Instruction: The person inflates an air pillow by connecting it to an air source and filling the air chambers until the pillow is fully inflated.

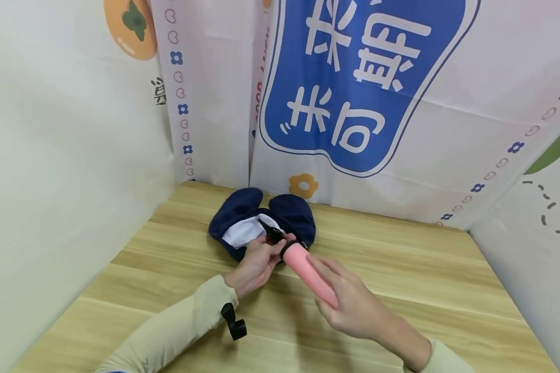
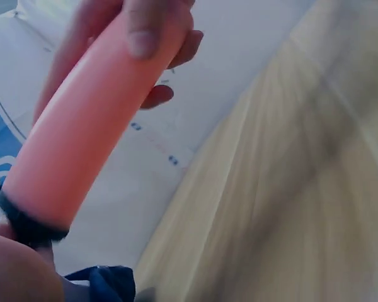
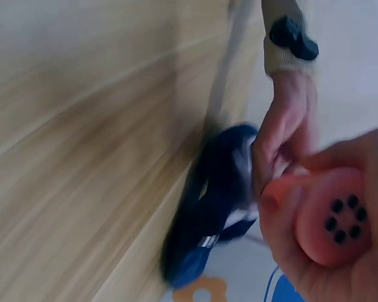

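Note:
A navy U-shaped neck pillow lies on the table with its cover parted, baring white material. My right hand grips a pink cylinder, its fingers wrapped around it. In the right wrist view, several round black holes mark the cylinder's near end. A black collar rings its other end, pointing toward the pillow. Beside that collar, my left hand pinches a slim black piece that reaches over the white material. The left fingertips are partly hidden behind the cylinder.
A wood-grain table carries everything. White printed sheets hang behind it and along both sides. A black strap hangs from the left sleeve's cuff.

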Demonstrator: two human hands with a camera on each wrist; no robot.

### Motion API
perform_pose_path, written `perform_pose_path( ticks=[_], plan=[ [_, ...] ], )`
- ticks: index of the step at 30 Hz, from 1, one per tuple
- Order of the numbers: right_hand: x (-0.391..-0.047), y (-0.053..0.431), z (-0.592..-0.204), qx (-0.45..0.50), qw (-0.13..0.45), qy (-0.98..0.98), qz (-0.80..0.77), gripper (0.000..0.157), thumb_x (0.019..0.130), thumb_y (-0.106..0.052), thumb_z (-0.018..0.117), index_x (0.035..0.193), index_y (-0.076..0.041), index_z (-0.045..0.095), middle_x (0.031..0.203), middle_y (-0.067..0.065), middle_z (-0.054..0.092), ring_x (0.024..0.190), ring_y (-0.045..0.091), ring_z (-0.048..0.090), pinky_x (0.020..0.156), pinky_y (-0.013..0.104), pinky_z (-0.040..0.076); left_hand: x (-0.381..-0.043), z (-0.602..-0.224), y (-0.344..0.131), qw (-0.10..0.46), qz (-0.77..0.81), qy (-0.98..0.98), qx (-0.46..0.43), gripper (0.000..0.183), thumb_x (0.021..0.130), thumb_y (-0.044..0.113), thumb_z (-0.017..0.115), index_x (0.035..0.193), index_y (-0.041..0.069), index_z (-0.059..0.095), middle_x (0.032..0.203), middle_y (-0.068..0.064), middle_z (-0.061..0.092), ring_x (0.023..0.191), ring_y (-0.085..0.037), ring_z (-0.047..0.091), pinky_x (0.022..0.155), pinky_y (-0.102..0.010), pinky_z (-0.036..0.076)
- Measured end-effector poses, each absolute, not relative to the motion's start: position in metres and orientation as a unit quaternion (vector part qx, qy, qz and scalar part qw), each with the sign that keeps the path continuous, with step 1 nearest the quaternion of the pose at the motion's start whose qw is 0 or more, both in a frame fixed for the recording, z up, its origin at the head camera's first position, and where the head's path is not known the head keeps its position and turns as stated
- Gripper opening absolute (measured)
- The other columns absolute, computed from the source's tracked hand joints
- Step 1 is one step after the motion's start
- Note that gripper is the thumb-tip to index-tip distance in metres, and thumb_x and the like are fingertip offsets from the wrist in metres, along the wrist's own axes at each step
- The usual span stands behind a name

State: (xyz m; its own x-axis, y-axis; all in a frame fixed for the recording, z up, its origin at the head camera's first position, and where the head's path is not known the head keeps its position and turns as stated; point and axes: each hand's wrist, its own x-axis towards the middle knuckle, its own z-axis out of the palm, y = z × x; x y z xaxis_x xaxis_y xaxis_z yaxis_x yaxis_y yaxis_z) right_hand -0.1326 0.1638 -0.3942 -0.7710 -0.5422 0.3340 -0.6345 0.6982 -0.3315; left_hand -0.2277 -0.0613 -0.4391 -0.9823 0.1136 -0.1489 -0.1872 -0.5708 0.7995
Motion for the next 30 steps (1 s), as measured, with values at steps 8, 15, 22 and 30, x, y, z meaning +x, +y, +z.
perform_pose_path(
  ticks=[8,15,22,30],
  plan=[
    [-0.094,0.213,-0.38,0.319,0.032,-0.931,0.174,0.088,0.095,-0.021,0.077,0.168,-0.03,0.029,0.167,-0.003,0.044,0.137,0.019,0.06,0.107,0.046,0.057,-0.231,-0.433,-0.072,0.086,0.866,0.491,-0.037,0.044,0.102,-0.011,0.057,0.144,-0.014,0.047,0.105,-0.001,0.077,0.103,-0.011,0.075,0.094,-0.021,0.059],
    [-0.083,0.211,-0.363,0.317,0.097,-0.932,0.148,0.087,0.085,-0.015,0.082,0.162,-0.03,0.043,0.155,-0.005,0.057,0.119,0.011,0.068,0.094,0.038,0.062,-0.225,-0.434,-0.065,0.105,0.877,0.467,-0.043,0.041,0.104,-0.01,0.054,0.144,-0.012,0.045,0.1,0.002,0.077,0.105,-0.011,0.073,0.093,-0.02,0.059],
    [-0.119,0.171,-0.379,0.331,0.131,-0.926,0.127,0.077,0.081,-0.01,0.075,0.155,-0.017,0.054,0.15,0.006,0.063,0.105,0.02,0.074,0.082,0.039,0.063,-0.218,-0.444,-0.054,0.122,0.862,0.488,-0.057,0.042,0.105,-0.008,0.053,0.146,-0.012,0.044,0.116,-0.007,0.074,0.129,-0.024,0.065,0.096,-0.019,0.056],
    [-0.11,0.203,-0.388,0.363,0.093,-0.922,0.099,0.088,0.094,-0.016,0.077,0.168,-0.021,0.029,0.167,0.005,0.044,0.133,0.024,0.065,0.099,0.045,0.061,-0.231,-0.442,-0.064,0.106,0.848,0.518,-0.027,0.04,0.1,-0.012,0.058,0.14,-0.013,0.051,0.117,-0.011,0.073,0.112,-0.015,0.071,0.095,-0.021,0.058]
  ],
)
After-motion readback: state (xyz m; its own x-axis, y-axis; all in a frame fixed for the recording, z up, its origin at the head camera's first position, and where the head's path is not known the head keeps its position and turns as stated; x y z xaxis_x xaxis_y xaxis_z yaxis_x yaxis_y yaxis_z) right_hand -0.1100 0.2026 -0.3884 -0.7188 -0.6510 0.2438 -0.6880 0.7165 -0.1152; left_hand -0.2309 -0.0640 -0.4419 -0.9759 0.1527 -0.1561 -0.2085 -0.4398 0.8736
